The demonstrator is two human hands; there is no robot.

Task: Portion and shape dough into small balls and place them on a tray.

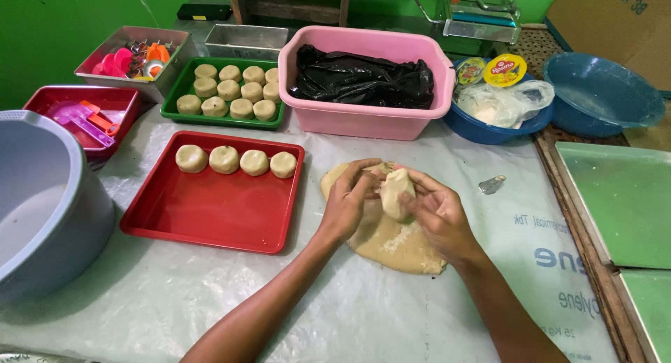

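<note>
Both hands work just above the table (349, 314). The left hand (347, 206) and right hand (437, 213) close their fingers (363, 173) around a dough piece (395, 192), held over the flattened dough mass (391, 244). The step looks like shaping a portion; next it likely needs rounding and a free spot. Beyond, the red tray (210, 213) holds four dough balls (224, 160), the green tray (171, 111) more.
</note>
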